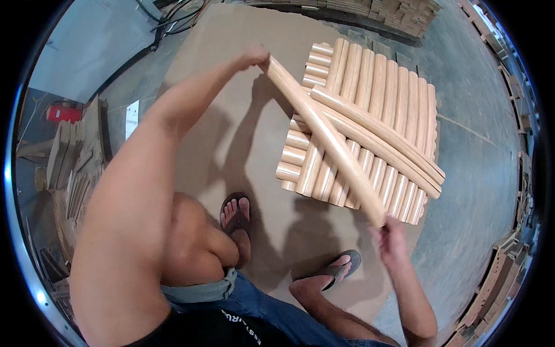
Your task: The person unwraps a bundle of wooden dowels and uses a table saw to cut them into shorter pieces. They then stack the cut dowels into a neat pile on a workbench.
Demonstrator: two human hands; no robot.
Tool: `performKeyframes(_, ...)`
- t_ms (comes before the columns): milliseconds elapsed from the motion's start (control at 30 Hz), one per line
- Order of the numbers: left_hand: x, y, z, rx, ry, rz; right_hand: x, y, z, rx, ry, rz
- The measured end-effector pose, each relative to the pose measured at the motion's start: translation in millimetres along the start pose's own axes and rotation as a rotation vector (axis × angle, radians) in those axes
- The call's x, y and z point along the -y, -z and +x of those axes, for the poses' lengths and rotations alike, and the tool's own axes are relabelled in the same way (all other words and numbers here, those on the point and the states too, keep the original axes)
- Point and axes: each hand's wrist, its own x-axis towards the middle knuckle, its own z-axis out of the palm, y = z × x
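A long, pale, smooth rounded wooden pole (335,144) slants across in front of me, held by its two ends. My left hand (254,56) is closed around its far end, and my right hand (393,238) grips the near end, slightly blurred. Behind it stands a stack of similar wooden poles (378,87), laid in layers that cross each other. On top of the stack, a few more poles (381,128) lie diagonally, just right of the held one. Whether the held pole touches them, I cannot tell.
Brown sheeting (196,115) covers the floor under my sandalled feet and the stack. Wooden boards are piled at the back (376,17), at the left (75,156) and along the right edge (491,289). Hoses (173,23) and a red box (63,113) are at the left.
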Motion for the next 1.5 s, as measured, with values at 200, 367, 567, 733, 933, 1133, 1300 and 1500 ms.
performKeyframes(200,-23,13,67,0.024,-0.094,0.193,-126,-115,-4,0.069,-0.259,0.235)
performKeyframes(367,-38,-18,132,0.049,-0.268,0.276,-177,-221,-3,0.009,-0.412,0.634)
performKeyframes(567,-99,-72,155,-0.021,-0.315,0.307,-169,-254,32,-0.157,-0.422,0.891)
performKeyframes(733,-107,-90,162,-0.013,-0.339,0.249,-181,-261,52,-0.244,-0.374,0.901)
performKeyframes(933,-120,-103,169,0.02,-0.332,0.118,-173,-259,55,-0.32,-0.271,0.844)
performKeyframes(1133,-122,-102,165,0.02,-0.282,0.004,-154,-264,49,-0.355,-0.234,0.911)
performKeyframes(1300,-132,-105,147,0.065,-0.295,-0.14,-123,-269,37,-0.342,-0.193,1.041)
performKeyframes(1500,-140,-119,142,0.047,-0.304,-0.261,-123,-260,40,-0.198,-0.136,1.092)
